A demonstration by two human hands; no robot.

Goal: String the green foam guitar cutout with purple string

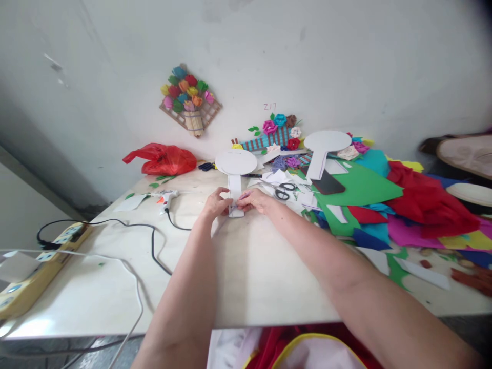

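Note:
A white paddle-shaped cutout (pixel 236 162), with a round head and a straight handle, lies on the table before me. My left hand (pixel 218 204) grips the left edge of its handle with bent fingers. From the other side, my right hand (pixel 252 200) has thumb and fingers pinched together on the handle's lower part. Small dark marks show between the fingertips, too fine to make out. A second white paddle-shaped cutout (pixel 327 142) rests farther right, its handle beside a dark flat phone-like object (pixel 328 185). Black-handled scissors (pixel 283 192) lie to the right of my right hand.
At left are a hot glue gun (pixel 166 199), its black cord, a yellow power strip (pixel 48 261) and a red plastic bag (pixel 165 159). Coloured sheets and scraps, including green foam (pixel 365 182) and red fabric (pixel 418 197), cover the right side. Paper flowers (pixel 269 127) stand against the wall.

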